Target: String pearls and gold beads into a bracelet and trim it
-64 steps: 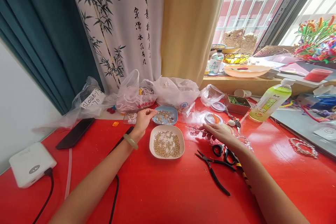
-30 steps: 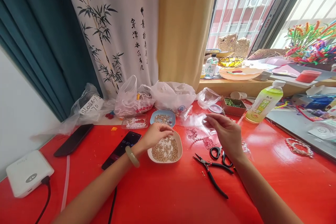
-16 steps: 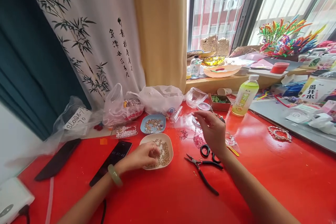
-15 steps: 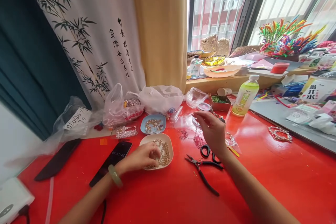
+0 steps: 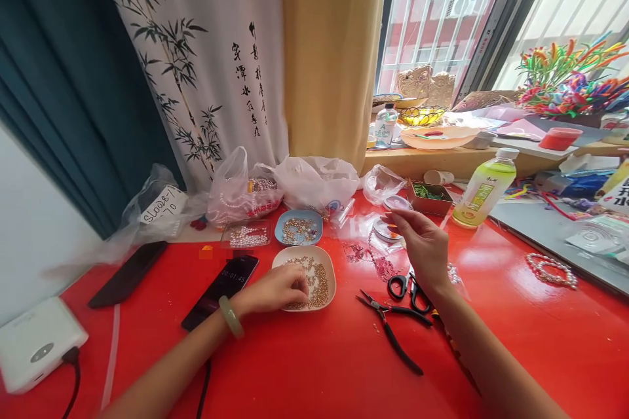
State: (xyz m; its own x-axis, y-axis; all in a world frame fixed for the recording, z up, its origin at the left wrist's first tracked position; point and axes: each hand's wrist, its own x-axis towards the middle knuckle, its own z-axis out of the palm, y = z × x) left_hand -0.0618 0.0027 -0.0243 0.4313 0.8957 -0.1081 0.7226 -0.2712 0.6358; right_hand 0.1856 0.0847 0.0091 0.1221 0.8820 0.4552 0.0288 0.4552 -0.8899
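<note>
Pliers (image 5: 377, 306) lay right of the white tray (image 5: 330, 263). In it, gold beads (image 5: 320, 283) lay under and beside the curled left hand (image 5: 276, 286), whose grip could not be told. Right of the white tray hung the right hand (image 5: 426, 245), pinched, anything held too small to tell. Behind the white tray sat the blue tray (image 5: 280, 229).

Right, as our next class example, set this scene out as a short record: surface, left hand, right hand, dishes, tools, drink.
Surface: red table
Left hand: over the cream dish; contact with the gold beads unclear
Right hand: raised; anything held too small to tell
Dishes: cream one nearer, blue dish behind
Tools: pliers, scissors
Drink: upright bottle, capped
</note>
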